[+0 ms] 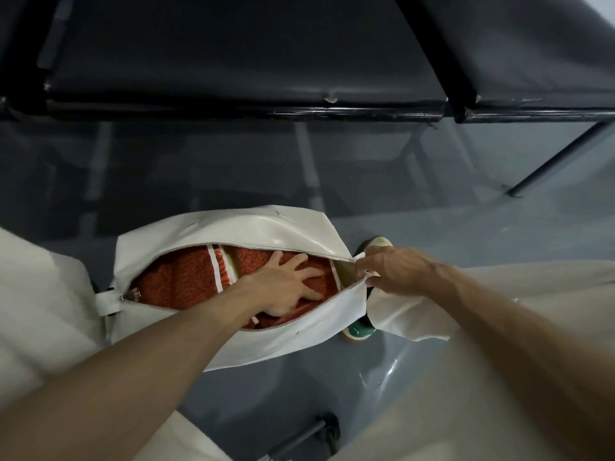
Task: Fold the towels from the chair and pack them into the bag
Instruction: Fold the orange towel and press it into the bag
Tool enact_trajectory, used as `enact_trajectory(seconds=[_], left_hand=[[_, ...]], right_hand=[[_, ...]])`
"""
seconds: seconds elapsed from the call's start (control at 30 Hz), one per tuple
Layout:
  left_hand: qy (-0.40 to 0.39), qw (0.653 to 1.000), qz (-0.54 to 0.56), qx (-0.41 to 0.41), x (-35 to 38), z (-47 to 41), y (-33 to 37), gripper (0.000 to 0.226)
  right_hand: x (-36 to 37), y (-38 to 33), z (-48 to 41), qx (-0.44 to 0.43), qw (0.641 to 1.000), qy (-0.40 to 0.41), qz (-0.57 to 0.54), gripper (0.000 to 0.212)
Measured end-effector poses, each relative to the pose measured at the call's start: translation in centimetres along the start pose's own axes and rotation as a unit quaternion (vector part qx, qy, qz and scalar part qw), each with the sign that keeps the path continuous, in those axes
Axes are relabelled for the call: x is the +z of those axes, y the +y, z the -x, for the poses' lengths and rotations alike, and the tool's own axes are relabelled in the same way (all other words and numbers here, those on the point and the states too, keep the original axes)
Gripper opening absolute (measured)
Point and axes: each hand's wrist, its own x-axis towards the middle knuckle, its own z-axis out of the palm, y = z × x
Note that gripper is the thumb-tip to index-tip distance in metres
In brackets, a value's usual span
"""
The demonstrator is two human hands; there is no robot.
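The white bag (pixel 233 227) lies on the floor with its zip open; folded orange towels (pixel 179 281) fill it from the left end across; the left hand (pixel 286 287) lies flat on the towels inside the opening, fingers (pixel 299 261) straight and spread, gripping nothing; at the bag's right end the right hand (pixel 392 272) pinches the edge of the opening, fingers curled round the fabric; a shoe (pixel 361 329) sits just below it.

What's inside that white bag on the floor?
Orange-red towels with white stripes fill the white bag, and the left hand presses flat on them. The right hand pinches the bag's end. Anything beneath the top towels is covered.
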Motion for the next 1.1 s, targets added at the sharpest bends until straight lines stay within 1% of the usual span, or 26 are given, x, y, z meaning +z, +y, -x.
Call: enact_trajectory(seconds=[0.07,0.13,0.17,0.2,0.27,0.33,0.37,0.4,0.43,0.5,0.57,0.6,0.67,0.73,0.83,0.87,0.93,1.03,1.1], left_hand=[[0.051,0.995,0.088,0.001,-0.3,0.7,-0.3,0.053],[0.142,0.973,0.181,-0.019,-0.7,2.0,-0.7,0.046],[0.197,0.959,0.203,-0.031,-0.8,2.9,-1.0,0.041],[0.257,0.945,0.2,-0.042,-1.0,3.8,-1.3,0.036],[0.361,0.917,0.154,-0.069,-0.9,5.8,-2.6,0.03],[0.428,0.886,0.129,-0.125,-0.6,7.8,-4.4,0.029],[0.439,0.874,0.128,-0.165,-0.5,8.8,-5.3,0.031],[0.432,0.867,0.138,-0.209,-0.4,9.7,-6.3,0.033],[0.404,0.865,0.161,-0.251,-0.2,10.7,-7.1,0.039],[0.303,0.869,0.234,-0.313,0.3,12.5,-8.6,0.055],[0.209,0.877,0.276,-0.334,1.2,13.9,-9.6,0.067],[0.186,0.88,0.28,-0.335,1.7,14.4,-9.9,0.07],[0.185,0.88,0.278,-0.339,2.9,14.6,-9.8,0.072],[0.216,0.872,0.265,-0.351,3.8,13.9,-9.0,0.073],[0.26,0.859,0.256,-0.36,4.7,12.1,-8.1,0.074],[0.267,0.855,0.255,-0.364,4.9,11.6,-8.2,0.075],[0.269,0.851,0.25,-0.375,4.8,10.6,-8.2,0.077],[0.285,0.855,0.22,-0.372,4.4,8.9,-7.7,0.074],[0.301,0.853,0.216,-0.367,4.1,8.0,-7.4,0.072]], right_hand=[[-0.5,-0.1,-0.3,0.003,1.0,0.0,-0.002,0.027],[-1.1,-0.6,-0.8,0.011,1.0,0.014,-0.003,0.028],[-1.4,-1.0,-1.1,0.019,0.999,0.027,-0.008,0.028],[-1.8,-1.5,-1.4,0.025,0.999,0.045,-0.013,0.028],[-2.3,-2.8,-2.4,0.024,0.996,0.086,-0.018,0.027],[-2.7,-4.6,-3.5,0.008,0.993,0.114,-0.023,0.035],[-2.7,-5.6,-4.0,-0.005,0.992,0.122,-0.023,0.04],[-2.8,-6.5,-4.6,-0.02,0.992,0.126,-0.015,0.046],[-2.8,-7.4,-5.2,-0.034,0.991,0.128,-0.001,0.051],[-3.0,-8.8,-6.4,-0.053,0.989,0.135,0.038,0.056],[-3.4,-9.8,-7.5,-0.063,0.983,0.153,0.078,0.059],[-3.6,-10.2,-8.1,-0.068,0.98,0.164,0.095,0.06],[-4.0,-10.9,-9.0,-0.071,0.976,0.179,0.097,0.058],[-4.2,-11.5,-9.7,-0.068,0.977,0.184,0.088,0.052],[-4.2,-12.1,-10.3,-0.061,0.974,0.188,0.113,0.031],[-4.4,-12.1,-10.4,-0.059,0.972,0.189,0.124,0.029],[-5.2,-11.9,-10.5,-0.058,0.972,0.189,0.125,0.03],[-7.1,-10.7,-10.1,-0.051,0.97,0.221,0.087,0.031],[-7.9,-9.9,-9.5,-0.044,0.967,0.234,0.087,0.033]])
